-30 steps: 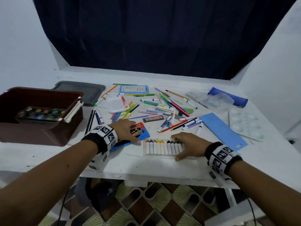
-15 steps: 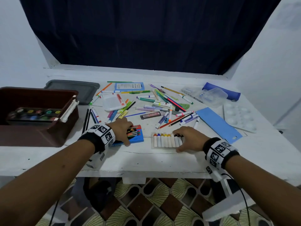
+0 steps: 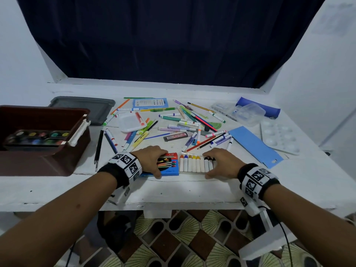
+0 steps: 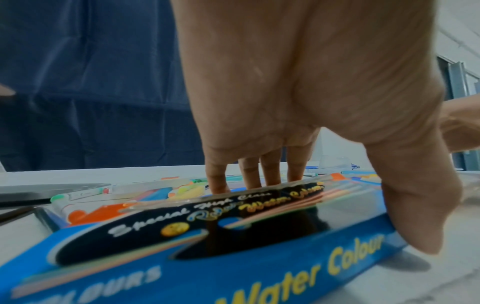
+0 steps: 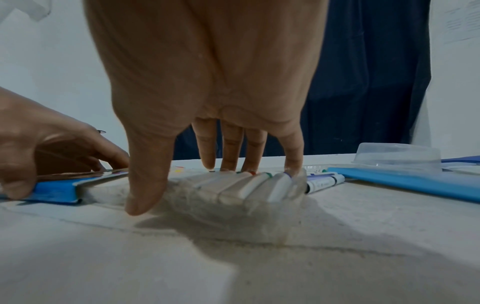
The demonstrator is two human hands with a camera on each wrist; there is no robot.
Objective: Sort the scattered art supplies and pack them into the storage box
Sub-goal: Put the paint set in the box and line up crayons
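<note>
Left hand [image 3: 152, 158] grips blue paint box [image 3: 169, 166], thumb on near edge. Right hand [image 3: 221, 162] grips crayon pack [image 3: 194, 163] just beside it. Both on white table [image 3: 173, 191]. Brown storage box [image 3: 44, 139] far left.

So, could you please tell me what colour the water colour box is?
Blue water colour box, black panel; left wrist view.

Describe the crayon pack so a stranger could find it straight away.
Start at the near edge of the white table, where both hands rest. The crayon pack lies under the right hand, touching the right side of the blue watercolour box that the left hand grips. Unlike the loose pens behind it, it is a clear sleeve holding a neat row of white sticks with coloured tips.
</note>
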